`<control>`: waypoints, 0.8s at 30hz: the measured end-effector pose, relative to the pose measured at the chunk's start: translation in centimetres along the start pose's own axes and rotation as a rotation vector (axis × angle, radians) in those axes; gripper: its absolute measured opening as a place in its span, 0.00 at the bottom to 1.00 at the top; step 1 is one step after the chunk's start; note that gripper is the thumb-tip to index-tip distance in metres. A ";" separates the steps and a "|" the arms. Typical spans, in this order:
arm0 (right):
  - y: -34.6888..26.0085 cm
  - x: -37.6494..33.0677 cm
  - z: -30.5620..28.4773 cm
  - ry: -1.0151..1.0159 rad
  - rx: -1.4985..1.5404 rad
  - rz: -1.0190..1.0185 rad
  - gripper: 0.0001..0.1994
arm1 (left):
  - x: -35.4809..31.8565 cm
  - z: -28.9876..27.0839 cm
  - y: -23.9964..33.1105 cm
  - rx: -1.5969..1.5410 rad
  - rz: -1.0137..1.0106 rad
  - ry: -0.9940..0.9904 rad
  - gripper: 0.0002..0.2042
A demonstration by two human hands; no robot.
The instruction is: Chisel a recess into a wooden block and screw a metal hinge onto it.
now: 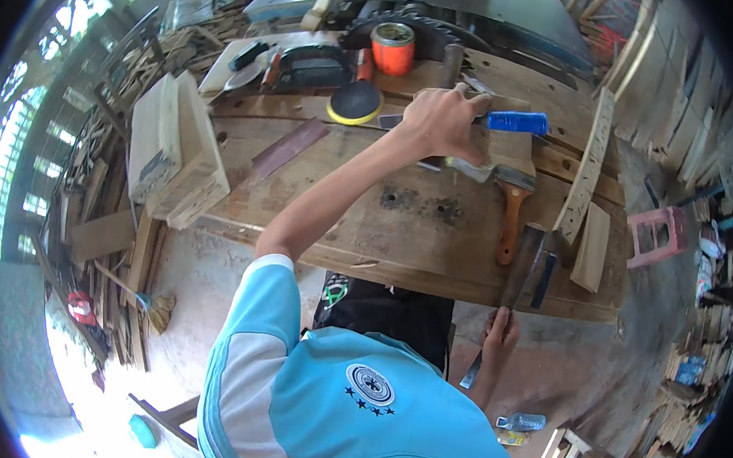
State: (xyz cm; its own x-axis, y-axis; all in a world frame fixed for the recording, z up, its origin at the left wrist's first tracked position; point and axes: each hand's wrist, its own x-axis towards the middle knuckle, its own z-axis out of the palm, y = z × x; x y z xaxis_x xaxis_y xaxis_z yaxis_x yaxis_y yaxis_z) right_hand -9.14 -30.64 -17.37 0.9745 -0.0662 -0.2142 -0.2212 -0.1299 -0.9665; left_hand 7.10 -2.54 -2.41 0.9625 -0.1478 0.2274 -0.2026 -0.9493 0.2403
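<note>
My left hand (pixel 447 123) reaches over the far part of the workbench, thumb spread from the fingers. It looks open, though its underside is hidden. Close beside it are a blue-handled tool (pixel 517 121), a crumpled clear plastic piece (pixel 472 170) and a dark tool handle (pixel 452 64). At the bench's front edge my right hand (pixel 501 330) is closed round a long chisel-like tool (pixel 522 268). Its dark, thick end points up over the bench, and its narrow metal tip hangs below the hand. A wooden-handled paintbrush (pixel 512 213) lies between the hands.
On the bench (pixel 335 198) are an orange tin (pixel 392 49), a round sanding pad (pixel 355 102), a sandpaper strip (pixel 290 147) and a black power tool (pixel 314 64). A toothed saw blade (pixel 429 36) stands behind. Joined boards (pixel 178 146) rest left; a wooden strip (pixel 587 167) leans right.
</note>
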 end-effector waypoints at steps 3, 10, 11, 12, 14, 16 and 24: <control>0.1 -0.3 0.4 0.037 0.015 -0.011 0.17 | 2.8 2.2 1.1 0.019 0.077 0.027 0.38; 0.3 -0.2 0.0 0.002 -0.083 0.034 0.15 | 4.7 3.3 -0.3 -0.033 0.079 -0.019 0.36; -0.2 -0.1 0.2 -0.011 -0.096 0.005 0.16 | 4.5 3.1 -0.3 -0.035 0.072 -0.016 0.36; -0.6 -0.1 0.2 0.014 -0.096 0.020 0.16 | 4.5 3.3 -0.2 -0.002 0.073 0.004 0.35; -1.1 0.0 -0.1 -0.027 -0.137 0.019 0.16 | 4.7 3.2 0.2 -0.022 0.077 -0.017 0.37; -0.9 0.1 0.0 0.010 -0.157 -0.014 0.16 | 5.2 3.8 -0.6 -0.040 0.151 0.007 0.38; 0.8 0.0 0.3 0.065 -0.211 -0.240 0.18 | 6.8 3.0 0.8 -0.114 0.089 -0.159 0.41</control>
State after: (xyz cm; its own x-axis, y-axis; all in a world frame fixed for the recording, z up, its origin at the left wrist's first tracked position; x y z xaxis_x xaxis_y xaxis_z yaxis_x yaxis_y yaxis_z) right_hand -9.29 -30.48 -18.14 0.9969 -0.0709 0.0326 0.0057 -0.3512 -0.9363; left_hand 13.99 -5.08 -3.49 0.9546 -0.2798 0.1024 -0.2980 -0.8944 0.3335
